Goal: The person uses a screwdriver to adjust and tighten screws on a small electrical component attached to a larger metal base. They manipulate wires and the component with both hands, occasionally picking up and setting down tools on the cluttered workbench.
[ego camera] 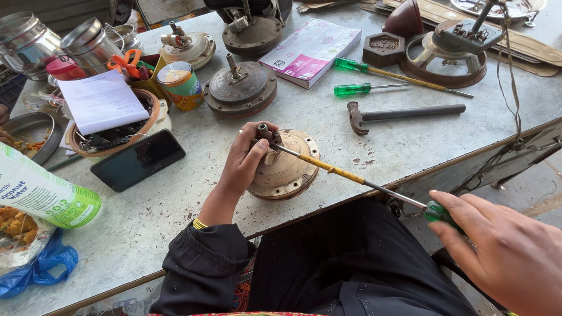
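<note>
A round, cream-coloured metal motor housing (287, 172) lies at the near edge of the grey worktable (175, 193). My left hand (249, 155) rests on top of it, with the fingers around its centre shaft. My right hand (503, 251) grips the green handle of a long screwdriver (351, 175) whose shaft is wrapped in yellow tape. The tip of the screwdriver is set against the housing near the shaft, just beside my left fingers.
A black phone (137, 159) lies left of the housing. Behind it are a hammer (404, 112), two green-handled screwdrivers (363, 89), several other motor housings (241, 89), a booklet (310, 51), tins, a bowl with paper (105, 111) and a carton (41, 193).
</note>
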